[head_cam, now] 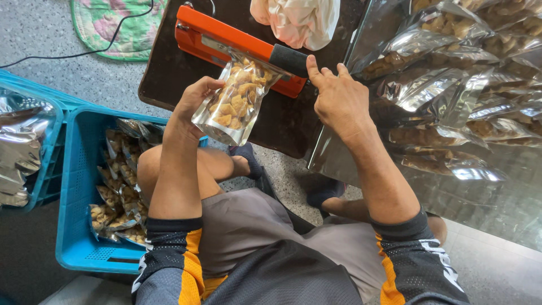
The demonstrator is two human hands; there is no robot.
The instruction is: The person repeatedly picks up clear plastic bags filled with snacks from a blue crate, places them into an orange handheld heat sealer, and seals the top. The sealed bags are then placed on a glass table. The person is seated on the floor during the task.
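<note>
**Snack pouch held at the orange sealer**

The left hand grips a clear-fronted silver pouch of golden fried snack pieces, fingers wrapped round its left edge and thumb across the front. The pouch hangs tilted, its top edge tucked under the arm of the orange heat sealer, which lies just beyond both hands on a dark low table. The right hand rests on the black handle end of the sealer's arm, fingers stretched fairly flat with the fingertips on the grip; it holds nothing else.

To the right of the right hand, a heap of filled silver pouches lies on a shiny sheet, close beside the wrist. To the left of and below the left arm sits a blue plastic crate with more filled pouches standing in a row inside it. Further left, a second blue crate holds crumpled silver packaging. Beyond the hands, past the sealer, a bundled whitish plastic bag sits on the table, and a pink-and-green quilted mat lies on the speckled floor with a black cable running over it
</note>
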